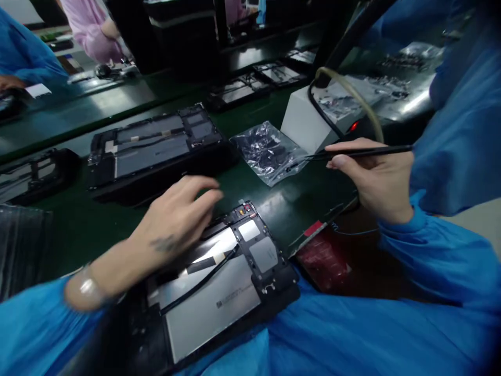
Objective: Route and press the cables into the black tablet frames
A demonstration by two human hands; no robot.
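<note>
My right hand (370, 175) grips dark tweezers (379, 151), whose tips reach left over a clear plastic bag (268, 149) of small dark parts. Whether the tips hold anything is too small to tell. Above the upper left part of an opened tablet-like device (213, 297) hovers my left hand (176, 219), fingers curled and slightly blurred, thumb and forefinger apart with nothing visible between them. The device lies near my lap, with silver panels, a black cable and small parts at its top corner.
Another opened device (152, 143) rests on a black stack beyond my left hand. A white box (307, 117) with a red light and a looping hose stands behind the bag. More devices (238, 89) line the far bench. People in blue and pink sleeves sit beyond; a red bag (323, 256) hangs low.
</note>
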